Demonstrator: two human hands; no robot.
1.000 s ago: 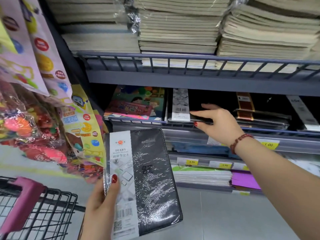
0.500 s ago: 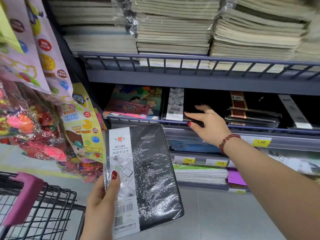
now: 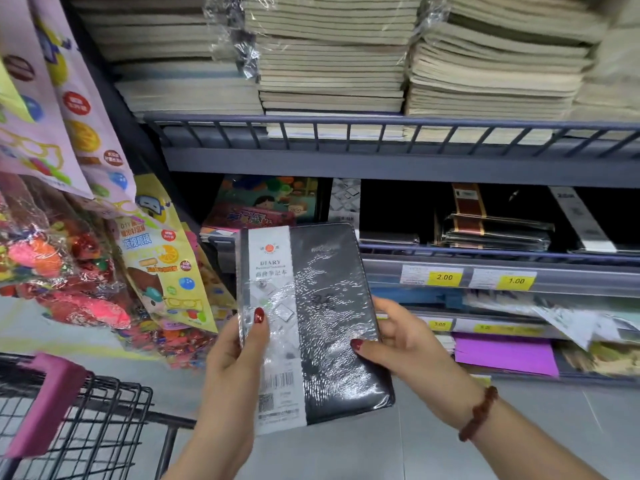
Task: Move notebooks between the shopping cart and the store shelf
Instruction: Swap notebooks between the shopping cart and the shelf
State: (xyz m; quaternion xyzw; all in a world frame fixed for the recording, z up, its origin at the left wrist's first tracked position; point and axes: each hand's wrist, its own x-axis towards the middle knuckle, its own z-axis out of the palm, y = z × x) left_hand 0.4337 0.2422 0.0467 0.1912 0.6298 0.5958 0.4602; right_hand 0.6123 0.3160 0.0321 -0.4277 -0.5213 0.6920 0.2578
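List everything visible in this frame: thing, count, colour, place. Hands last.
diary: one, black with white band, shrink-wrapped, held upright in front of the shelf
paper notebook stacks: several, cream, top shelf
children's books: a few, multicoloured, middle shelf left
dark wrapped notebooks: small pile, black with brown band, middle shelf right
price tags: several, yellow, shelf rails
purple paper: one stack, lower shelf
hanging toy packs: many, multicoloured, left
shopping cart: one, black wire with pink handle, bottom left
left hand: grips the diary's left edge
right hand: grips its right edge; red bead bracelet on wrist
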